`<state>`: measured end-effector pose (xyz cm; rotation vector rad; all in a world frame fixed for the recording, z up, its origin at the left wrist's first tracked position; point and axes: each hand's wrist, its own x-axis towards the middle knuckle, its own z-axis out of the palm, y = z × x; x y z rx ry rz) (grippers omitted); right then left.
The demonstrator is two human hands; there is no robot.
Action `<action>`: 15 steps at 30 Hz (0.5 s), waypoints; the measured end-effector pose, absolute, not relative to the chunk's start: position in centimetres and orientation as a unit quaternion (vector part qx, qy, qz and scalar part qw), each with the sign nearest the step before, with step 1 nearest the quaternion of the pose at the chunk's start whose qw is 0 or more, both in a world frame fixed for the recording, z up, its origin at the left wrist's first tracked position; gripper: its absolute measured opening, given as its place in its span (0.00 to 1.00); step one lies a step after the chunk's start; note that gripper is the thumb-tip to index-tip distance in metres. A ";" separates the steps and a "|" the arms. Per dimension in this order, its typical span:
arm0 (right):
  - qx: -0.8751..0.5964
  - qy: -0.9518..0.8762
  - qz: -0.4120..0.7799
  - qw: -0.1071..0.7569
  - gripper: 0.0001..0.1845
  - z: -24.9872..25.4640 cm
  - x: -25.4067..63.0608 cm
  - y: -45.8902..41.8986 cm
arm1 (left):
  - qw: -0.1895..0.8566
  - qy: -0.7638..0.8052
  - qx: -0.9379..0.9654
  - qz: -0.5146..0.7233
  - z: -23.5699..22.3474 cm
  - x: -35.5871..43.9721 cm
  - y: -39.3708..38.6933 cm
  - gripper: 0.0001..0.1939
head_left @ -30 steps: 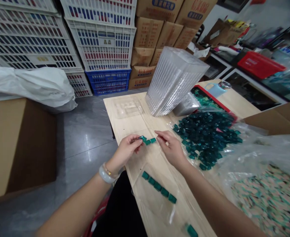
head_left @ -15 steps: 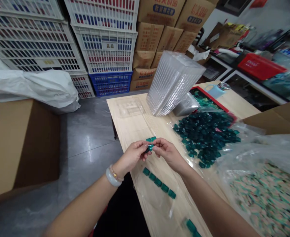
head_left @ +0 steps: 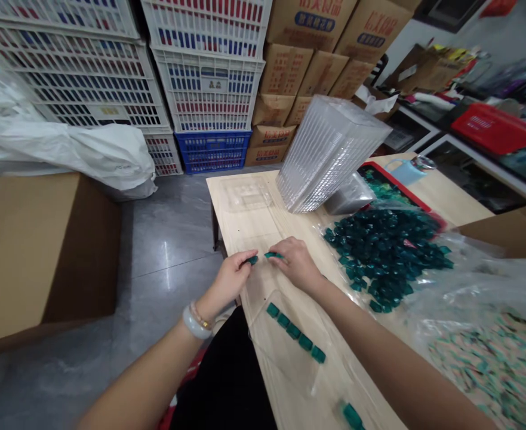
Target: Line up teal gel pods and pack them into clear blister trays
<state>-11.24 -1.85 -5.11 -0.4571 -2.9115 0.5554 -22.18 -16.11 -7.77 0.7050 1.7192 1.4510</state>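
Observation:
My left hand (head_left: 232,278) pinches a small dark green wrapped piece (head_left: 252,260) between thumb and fingers, just over the table's near edge. To its right, my right hand (head_left: 297,264) grips a brighter green wrapped piece (head_left: 273,255); a small gap separates the two. Closer to me, a clear plastic tray (head_left: 274,364) holds a row of several green pieces (head_left: 293,330). More green pieces (head_left: 352,415) lie at the bottom of the view, partly cut off. Beyond my right hand spreads a heap of dark green wrapped pieces (head_left: 385,251) on clear plastic.
A tall stack of clear trays (head_left: 329,155) stands on the wooden table (head_left: 285,227), near a single clear tray (head_left: 247,197). A red-rimmed tray (head_left: 406,197) and a bag of pale, multicoloured pieces (head_left: 491,364) are right. A cardboard box (head_left: 25,251) stands left; crates (head_left: 213,149) rise behind.
My hands were together around a green piece and have now moved apart. The green pieces seen just beyond them are no longer visible there. The view has turned slightly left.

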 end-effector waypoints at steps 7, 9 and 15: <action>-0.156 -0.977 0.117 0.091 0.09 -6.6 -10.1 -2.3 | 0.376 0.689 0.292 0.546 -8.5 -22.2 -16.1 0.20; -0.157 -0.977 0.108 0.094 0.09 -6.6 -9.7 -2.3 | 0.374 0.696 0.295 0.537 -8.7 -22.2 -16.0 0.20; -0.157 -0.985 0.052 0.059 0.08 -6.6 -10.3 -2.9 | 0.363 0.708 0.309 0.521 -9.0 -22.1 -15.9 0.20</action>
